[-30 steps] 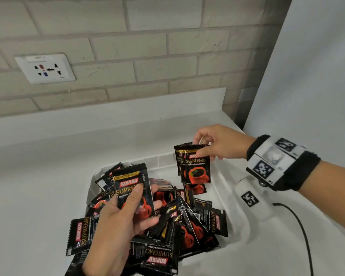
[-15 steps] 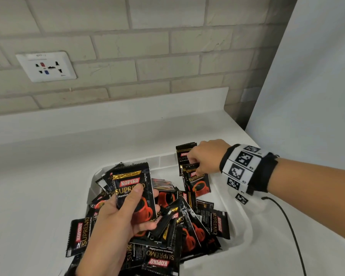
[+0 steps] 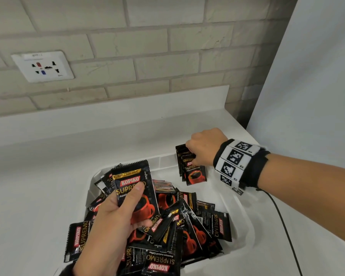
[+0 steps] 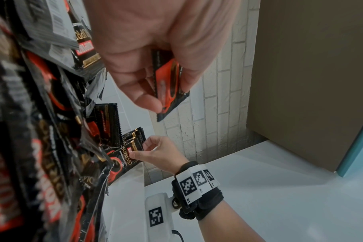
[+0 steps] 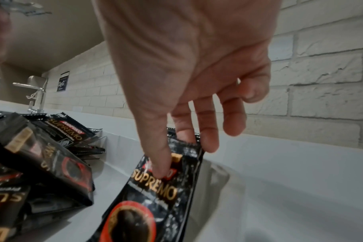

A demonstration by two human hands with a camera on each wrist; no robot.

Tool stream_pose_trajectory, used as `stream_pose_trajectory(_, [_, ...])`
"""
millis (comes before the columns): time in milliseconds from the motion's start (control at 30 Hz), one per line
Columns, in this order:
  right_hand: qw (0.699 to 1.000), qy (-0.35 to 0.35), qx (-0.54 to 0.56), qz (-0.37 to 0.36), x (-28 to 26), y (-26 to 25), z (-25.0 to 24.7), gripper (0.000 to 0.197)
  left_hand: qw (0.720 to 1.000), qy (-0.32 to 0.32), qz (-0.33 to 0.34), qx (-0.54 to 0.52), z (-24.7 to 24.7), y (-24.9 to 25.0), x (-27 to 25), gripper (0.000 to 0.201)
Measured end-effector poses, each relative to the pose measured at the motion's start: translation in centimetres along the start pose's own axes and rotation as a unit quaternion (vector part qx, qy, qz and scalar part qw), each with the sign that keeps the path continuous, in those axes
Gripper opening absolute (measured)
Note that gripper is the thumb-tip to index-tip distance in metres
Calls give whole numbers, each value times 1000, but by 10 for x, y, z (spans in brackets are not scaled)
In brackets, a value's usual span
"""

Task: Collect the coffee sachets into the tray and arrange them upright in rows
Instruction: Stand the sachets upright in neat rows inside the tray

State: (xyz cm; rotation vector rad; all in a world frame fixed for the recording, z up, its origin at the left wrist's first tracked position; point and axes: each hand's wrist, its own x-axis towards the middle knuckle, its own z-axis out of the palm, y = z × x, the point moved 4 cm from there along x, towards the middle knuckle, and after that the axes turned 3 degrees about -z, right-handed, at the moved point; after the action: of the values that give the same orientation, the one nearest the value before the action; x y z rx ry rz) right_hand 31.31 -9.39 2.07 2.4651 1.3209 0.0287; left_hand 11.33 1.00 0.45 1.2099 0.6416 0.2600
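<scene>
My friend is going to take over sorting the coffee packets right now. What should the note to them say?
Left hand: grips one black Kopiko Supremo coffee sachet, held up over the pile.
Right hand: pinches the front of the few upright sachets standing at the far right corner of the white plastic tray.
Done: only that short row is started.
Left: the loose heap of sachets fills the near and left part of the tray, lying every way, some hanging over its edge. Stand the held one behind or beside the row, then keep adding from the heap.
</scene>
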Motion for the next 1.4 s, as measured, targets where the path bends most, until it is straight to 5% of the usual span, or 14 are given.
stream_pose_trajectory(667, [993, 39, -89, -62, -1, -13, 0, 22, 1000, -5, -7, -6, 5, 1, -6, 18])
stream_pose_trajectory(867, [995, 36, -83, -39, -5, -14, 1, 37, 1000, -14, 1, 0, 4, -1, -5, 20])
stream_pose_trajectory(1033, [995, 26, -95, -20, -3, -14, -1, 22, 1000, -19, 2, 5, 5, -1, -5, 13])
stream_pose_trajectory(1300, [997, 17, -57, -48, -11, -22, -3, 23, 1000, -13, -3, -1, 2, -4, -4, 13])
stream_pose_trajectory(1400, [998, -35, 1, -54, -19, -20, -2, 18, 1000, -14, -3, -3, 2, -5, -3, 13])
